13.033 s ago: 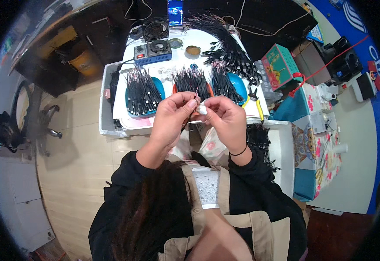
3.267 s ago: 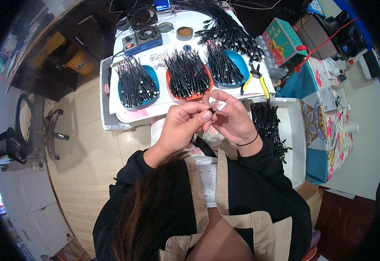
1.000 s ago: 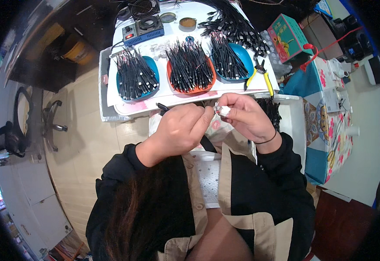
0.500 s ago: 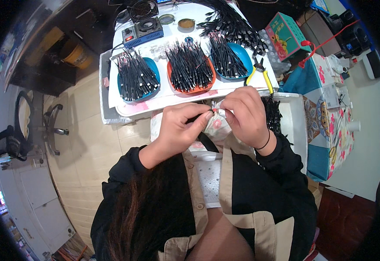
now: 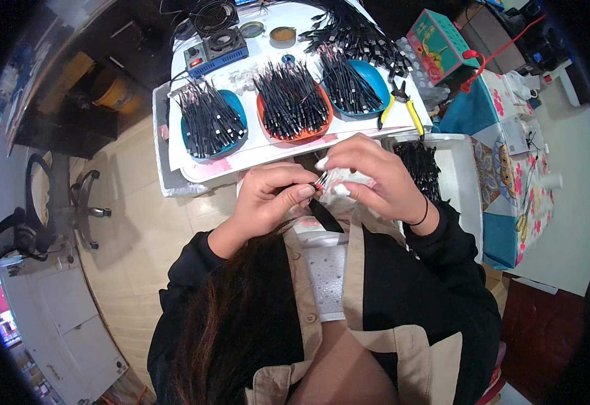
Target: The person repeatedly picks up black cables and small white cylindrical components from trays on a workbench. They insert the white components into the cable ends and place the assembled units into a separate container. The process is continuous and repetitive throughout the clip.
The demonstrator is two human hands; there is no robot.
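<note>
My left hand (image 5: 268,199) pinches a black cable (image 5: 314,190) between thumb and forefinger, just above my lap. From its end, short red and pale wires (image 5: 320,180) stick out toward my right hand. My right hand (image 5: 382,179) is apart from the wires, its thumb and forefinger spread, with white coverings on their tips. Beyond my hands, bundles of black cables lie in a blue tray (image 5: 243,108) at left, an orange tray (image 5: 328,121) in the middle and another blue tray (image 5: 378,82) at right.
Yellow-handled pliers (image 5: 414,119) lie right of the trays. Behind them are a small blue heating device (image 5: 222,54), a round tin (image 5: 283,34) and a heap of black cables (image 5: 355,34). A white foam box (image 5: 462,169) holding black cables (image 5: 420,167) stands right of my lap.
My right hand has drawn back from the cable end and its fingers have parted. My left hand still holds the cable, whose wires now show tilted toward the right.
</note>
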